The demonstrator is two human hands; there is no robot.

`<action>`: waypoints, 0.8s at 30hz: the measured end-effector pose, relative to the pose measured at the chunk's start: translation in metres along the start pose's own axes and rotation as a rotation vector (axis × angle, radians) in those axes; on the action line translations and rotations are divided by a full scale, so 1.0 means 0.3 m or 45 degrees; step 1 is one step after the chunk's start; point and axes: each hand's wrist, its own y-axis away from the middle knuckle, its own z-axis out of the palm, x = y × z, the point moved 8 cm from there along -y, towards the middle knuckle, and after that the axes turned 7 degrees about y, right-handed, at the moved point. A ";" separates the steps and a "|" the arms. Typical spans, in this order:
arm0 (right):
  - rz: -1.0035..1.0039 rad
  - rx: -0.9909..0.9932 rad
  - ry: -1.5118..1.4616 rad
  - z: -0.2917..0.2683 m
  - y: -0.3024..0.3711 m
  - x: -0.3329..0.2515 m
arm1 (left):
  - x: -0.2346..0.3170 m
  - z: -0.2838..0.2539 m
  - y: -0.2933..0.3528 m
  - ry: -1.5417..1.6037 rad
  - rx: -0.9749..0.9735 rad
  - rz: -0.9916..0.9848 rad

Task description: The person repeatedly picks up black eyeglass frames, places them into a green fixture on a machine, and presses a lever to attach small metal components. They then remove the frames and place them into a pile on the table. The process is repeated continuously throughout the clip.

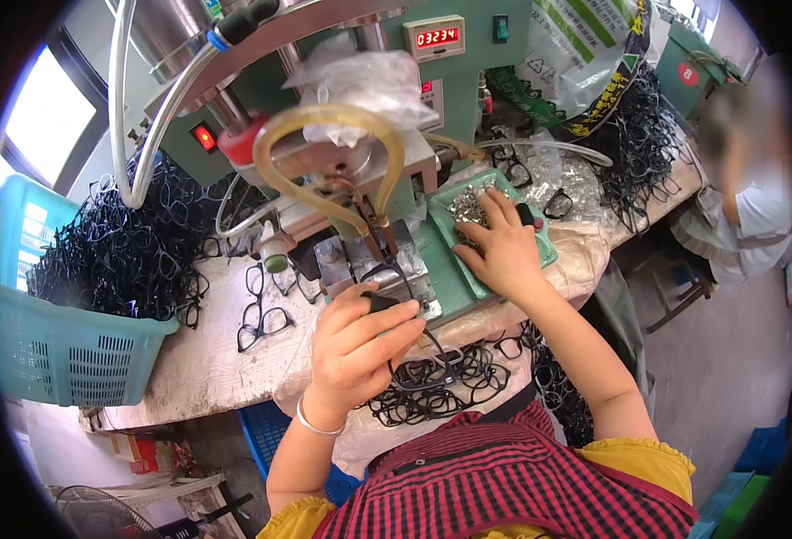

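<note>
My left hand (353, 350) is closed on a black eyeglass frame (427, 346), with a dark cover on one finger. Part of the frame reaches up beneath the two metal prongs (380, 242) of a green bench machine; the hand hides some of it. To the right, my right hand (506, 251) lies with fingers apart in a green tray (484, 289), touching a heap of small shiny metal parts (470, 205). One of its fingers wears a dark cover too. Whether a part is between its fingertips is too small to tell.
A blue plastic basket (100, 359) piled with black eyeglass frames (118, 247) stands left. Loose frames (261, 314) lie on the table beside it. More frames (481, 382) are heaped near my lap. A yellowish hose (396, 162) loops before the machine. Another person (760, 207) is at far right.
</note>
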 end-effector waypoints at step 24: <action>0.590 0.141 -0.823 -0.082 0.121 0.181 | -0.549 -0.409 0.680 -1.225 0.217 -0.938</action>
